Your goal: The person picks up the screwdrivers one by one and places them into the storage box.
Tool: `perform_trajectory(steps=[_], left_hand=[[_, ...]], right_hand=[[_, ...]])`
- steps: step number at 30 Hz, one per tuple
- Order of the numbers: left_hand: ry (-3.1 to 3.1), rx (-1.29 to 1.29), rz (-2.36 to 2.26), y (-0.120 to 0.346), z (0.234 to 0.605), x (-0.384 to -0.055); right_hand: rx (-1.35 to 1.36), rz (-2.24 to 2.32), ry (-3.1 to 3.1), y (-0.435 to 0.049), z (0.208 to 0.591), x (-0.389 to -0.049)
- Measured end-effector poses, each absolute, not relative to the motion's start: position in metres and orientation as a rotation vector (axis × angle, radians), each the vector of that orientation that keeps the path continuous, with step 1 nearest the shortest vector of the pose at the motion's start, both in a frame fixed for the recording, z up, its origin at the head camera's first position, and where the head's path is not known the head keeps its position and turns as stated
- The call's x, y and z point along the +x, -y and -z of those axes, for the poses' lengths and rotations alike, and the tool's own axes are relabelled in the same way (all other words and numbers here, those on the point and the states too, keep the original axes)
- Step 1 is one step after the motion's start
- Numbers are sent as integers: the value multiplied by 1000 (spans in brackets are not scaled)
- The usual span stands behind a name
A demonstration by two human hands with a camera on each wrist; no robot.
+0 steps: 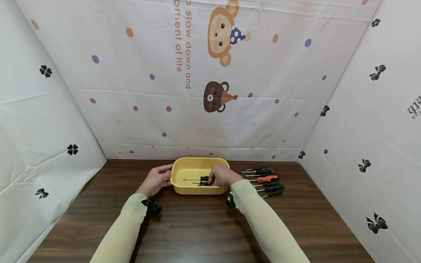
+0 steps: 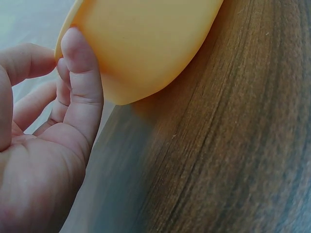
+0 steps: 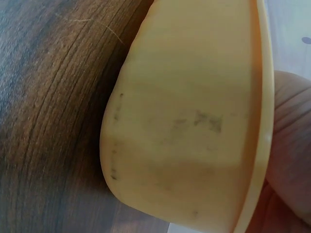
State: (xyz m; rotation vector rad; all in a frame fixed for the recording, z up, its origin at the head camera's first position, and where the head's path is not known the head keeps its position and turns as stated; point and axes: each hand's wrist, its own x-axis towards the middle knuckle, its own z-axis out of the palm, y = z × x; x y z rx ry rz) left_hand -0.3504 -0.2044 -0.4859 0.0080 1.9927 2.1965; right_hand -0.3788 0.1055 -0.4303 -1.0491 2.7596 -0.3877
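relaxed left hand (image 1: 157,179) touches the rounded tub (image 1: 198,190) near woodgrain table's (image 1: 194,226) far edge. right hand's (image 1: 224,176) grip cannot be told.

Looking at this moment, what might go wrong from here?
The right hand reaches in at the right end of the yellow bin, so it could bump the bin sideways. The screwdrivers inside lie close together, so one might get nudged or rolled. The right sleeve is near the loose screwdrivers and may brush them.
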Motion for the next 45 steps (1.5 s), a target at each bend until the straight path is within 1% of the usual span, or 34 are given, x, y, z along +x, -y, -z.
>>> perform_trajectory(steps=[8, 19, 30, 37, 45], left_hand=[[-1980, -31, -2211, 203, 487, -351], [-1998, -5, -2192, 203, 483, -348], [-1985, -1, -2188, 204, 483, -348], [-1974, -8, -2205, 204, 484, -349], [-1983, -7, -2202, 205, 488, -350]], right_hand=[[-977, 397, -2732, -107, 432, -380], [-974, 439, -2697, -113, 425, -381], [-964, 756, -2658, -129, 421, -372], [-922, 853, -2743, -142, 416, -364], [-782, 1102, -2758, -167, 414, -354]])
